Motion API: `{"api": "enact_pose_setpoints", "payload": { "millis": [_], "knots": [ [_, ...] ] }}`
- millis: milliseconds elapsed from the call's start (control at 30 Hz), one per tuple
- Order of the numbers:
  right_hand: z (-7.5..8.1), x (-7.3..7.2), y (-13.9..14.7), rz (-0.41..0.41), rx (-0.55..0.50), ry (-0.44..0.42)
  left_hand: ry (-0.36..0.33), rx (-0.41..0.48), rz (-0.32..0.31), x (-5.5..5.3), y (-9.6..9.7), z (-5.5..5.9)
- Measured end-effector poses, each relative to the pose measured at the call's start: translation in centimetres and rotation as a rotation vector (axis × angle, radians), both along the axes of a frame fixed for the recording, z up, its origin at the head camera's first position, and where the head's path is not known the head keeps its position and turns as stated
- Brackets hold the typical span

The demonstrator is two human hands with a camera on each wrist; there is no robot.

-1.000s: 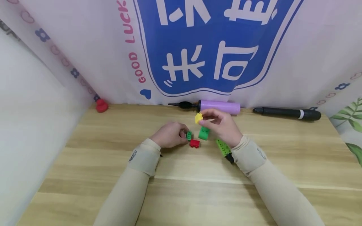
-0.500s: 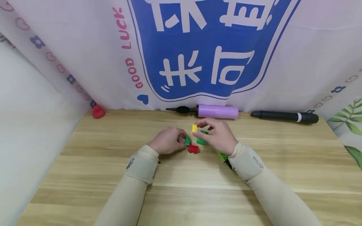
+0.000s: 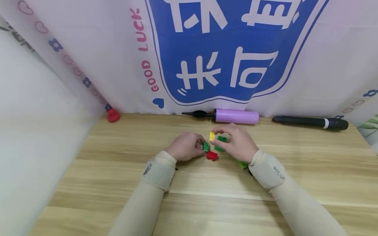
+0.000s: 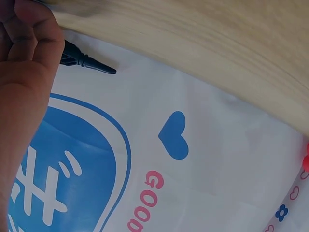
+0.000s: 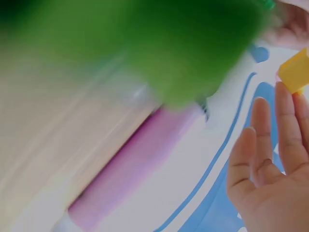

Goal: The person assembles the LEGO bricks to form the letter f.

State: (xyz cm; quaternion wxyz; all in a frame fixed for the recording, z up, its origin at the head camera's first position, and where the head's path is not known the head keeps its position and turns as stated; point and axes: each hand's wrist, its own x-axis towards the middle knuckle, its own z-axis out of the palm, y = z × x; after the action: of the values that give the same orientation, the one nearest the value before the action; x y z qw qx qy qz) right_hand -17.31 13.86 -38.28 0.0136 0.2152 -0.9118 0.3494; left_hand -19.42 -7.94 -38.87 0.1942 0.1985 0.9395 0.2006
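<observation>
In the head view my left hand (image 3: pixel 186 146) pinches a small green toy brick (image 3: pixel 205 147) low over the table, its studs turned toward the camera. My right hand (image 3: pixel 238 143) holds a yellow toy brick (image 3: pixel 212 136) between thumb and fingers, slightly beyond the green one, with a small gap between the two. A red brick (image 3: pixel 211 155) lies just in front of them. Under the right hand's fingers sits another green brick (image 3: pixel 220 144), partly covered. The right wrist view shows the yellow brick (image 5: pixel 293 71) at the right fingertips; the left wrist view hides the left hand's brick.
A lime-green studded piece (image 3: pixel 242 164) lies partly under the right wrist. Along the back edge lie a purple hand pump (image 3: pixel 236 116), a black tube-like object (image 3: pixel 310 122) and a red rounded object (image 3: pixel 113 115). A printed cloth (image 3: pixel 118 59) hangs behind the wooden table (image 3: pixel 200 209).
My right hand has lowered the yellow brick toward the left hand's green brick and turned it so its studs show. The left hand keeps its hold. The head view has shifted slightly.
</observation>
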Motion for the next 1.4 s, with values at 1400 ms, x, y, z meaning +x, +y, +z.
{"api": "enact_pose_setpoints", "payload": {
  "millis": [1400],
  "knots": [
    [-0.8, 0.0, -1.4, 0.042, 0.117, 0.012, -0.029, 0.049, -0.021, -0.3, -0.2, -0.2]
  ]
}}
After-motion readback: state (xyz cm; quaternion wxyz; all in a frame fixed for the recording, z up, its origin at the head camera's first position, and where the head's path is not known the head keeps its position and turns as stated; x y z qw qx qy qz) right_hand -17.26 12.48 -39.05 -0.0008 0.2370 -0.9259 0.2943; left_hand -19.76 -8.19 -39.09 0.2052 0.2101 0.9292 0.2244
